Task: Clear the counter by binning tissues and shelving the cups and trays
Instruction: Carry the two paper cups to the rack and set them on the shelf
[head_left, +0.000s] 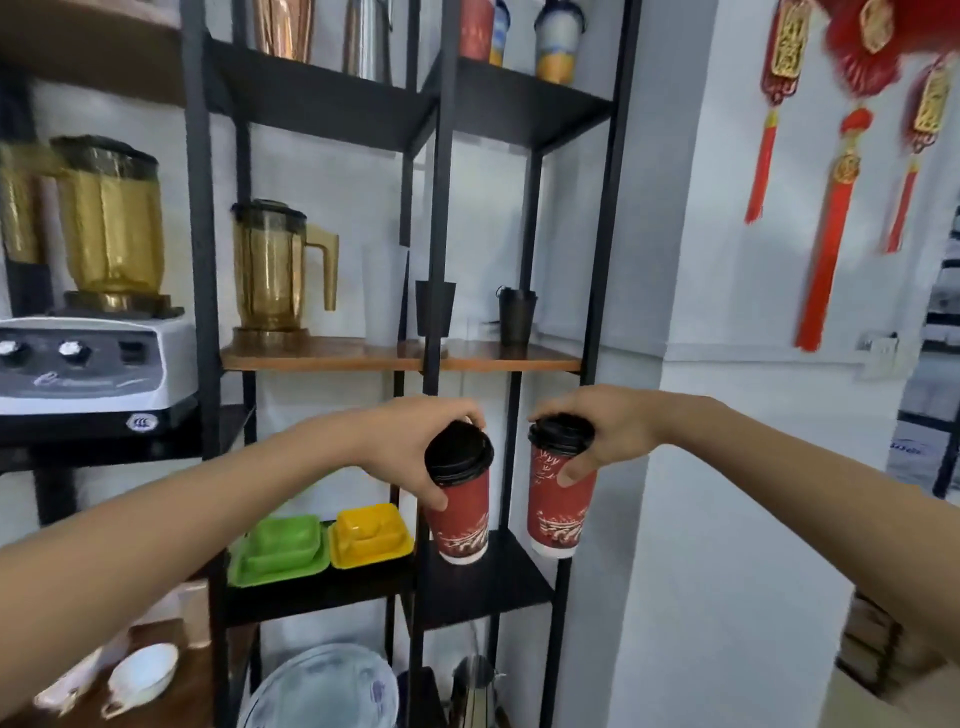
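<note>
My left hand grips a red paper cup with a black lid near its top, tilted slightly. My right hand holds a second red paper cup with a black lid by its rim. Both cups hang in the air just above the black shelf board of the dark metal rack. On the shelf board to the left lie a green tray and a yellow tray, side by side.
The wooden shelf above carries a yellow blender jug, a clear cup and two black cups. A white blender base stands at left. Plates and a metal jug sit below. Red hangings decorate the right wall.
</note>
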